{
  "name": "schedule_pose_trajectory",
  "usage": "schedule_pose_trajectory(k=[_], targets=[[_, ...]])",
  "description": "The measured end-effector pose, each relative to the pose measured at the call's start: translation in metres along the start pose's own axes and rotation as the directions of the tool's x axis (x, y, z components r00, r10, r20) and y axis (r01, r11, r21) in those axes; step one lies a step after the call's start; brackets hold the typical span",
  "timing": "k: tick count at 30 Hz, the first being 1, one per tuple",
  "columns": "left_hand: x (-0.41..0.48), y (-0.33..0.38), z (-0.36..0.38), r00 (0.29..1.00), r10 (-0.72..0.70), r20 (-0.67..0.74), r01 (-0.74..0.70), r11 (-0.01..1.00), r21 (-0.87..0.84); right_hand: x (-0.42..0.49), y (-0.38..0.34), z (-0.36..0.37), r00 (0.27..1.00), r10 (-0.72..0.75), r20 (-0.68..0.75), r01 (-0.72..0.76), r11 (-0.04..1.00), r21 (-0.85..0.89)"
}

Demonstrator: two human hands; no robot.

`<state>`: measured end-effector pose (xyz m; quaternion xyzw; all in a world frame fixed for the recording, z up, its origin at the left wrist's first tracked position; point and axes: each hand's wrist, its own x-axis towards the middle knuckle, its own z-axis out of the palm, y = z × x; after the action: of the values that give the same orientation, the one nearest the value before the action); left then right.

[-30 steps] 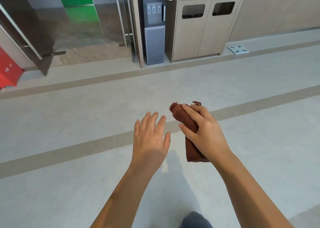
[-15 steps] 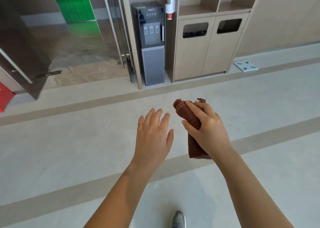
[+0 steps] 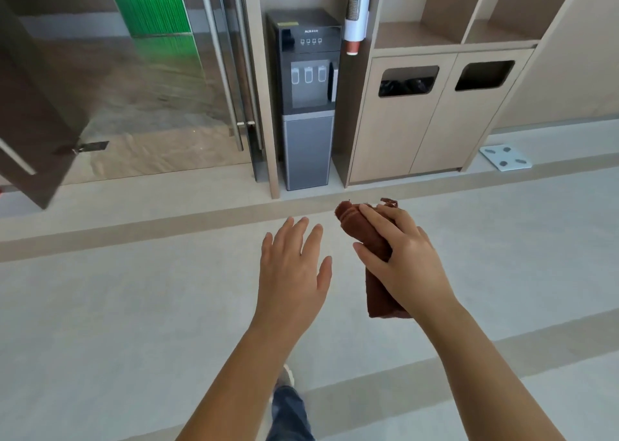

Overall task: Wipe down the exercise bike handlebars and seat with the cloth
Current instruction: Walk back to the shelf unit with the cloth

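Observation:
My right hand (image 3: 403, 263) grips a rolled reddish-brown cloth (image 3: 361, 231), which hangs down below my palm. My left hand (image 3: 293, 269) is held out flat just left of it, fingers spread, holding nothing and not touching the cloth. Both arms reach forward over a pale grey floor. No exercise bike, handlebars or seat appear in this view.
A dark water dispenser (image 3: 306, 102) stands straight ahead in a niche, with a cup holder (image 3: 356, 15) beside it. To its right is a beige cabinet with two bin openings (image 3: 435, 112). A glass door (image 3: 144, 72) is on the left. A bathroom scale (image 3: 505, 158) lies at right. My leg and shoe (image 3: 286, 403) show below.
The view has closed in on the dispenser and cabinet, which now look larger and lower in frame. My hands keep the same pose, the cloth still in my right hand.

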<state>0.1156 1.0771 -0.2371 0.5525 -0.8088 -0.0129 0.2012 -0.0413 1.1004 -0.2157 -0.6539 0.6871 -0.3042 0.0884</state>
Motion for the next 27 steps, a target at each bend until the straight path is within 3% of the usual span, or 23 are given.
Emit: schedule_pose_trajectory(k=[3,7,11,17,27], targets=[[0.070,-0.039,0.004,0.999,-0.046,0.028,0.049,0.995,-0.091,0.081,-0.011,0.023,1.000,-0.010,0.004,0.010,1.000,-0.015],[0.163,-0.081,0.002,1.000,-0.013,-0.022,0.012,0.998,-0.056,0.181,-0.023,0.045,1.000,-0.020,-0.003,0.020,0.999,-0.032],[0.244,-0.110,0.015,1.000,-0.011,0.015,0.012,0.996,-0.090,0.260,-0.021,0.062,1.000,-0.021,-0.020,0.020,0.999,-0.038],[0.353,-0.128,0.055,0.992,0.062,-0.111,-0.063,0.998,-0.003,0.372,0.008,0.081,0.999,-0.019,-0.035,0.018,1.000,-0.019],[0.558,-0.111,0.110,0.971,0.161,-0.175,-0.163,0.987,-0.001,0.570,0.091,0.077,0.996,-0.046,-0.073,0.048,0.998,0.029]])
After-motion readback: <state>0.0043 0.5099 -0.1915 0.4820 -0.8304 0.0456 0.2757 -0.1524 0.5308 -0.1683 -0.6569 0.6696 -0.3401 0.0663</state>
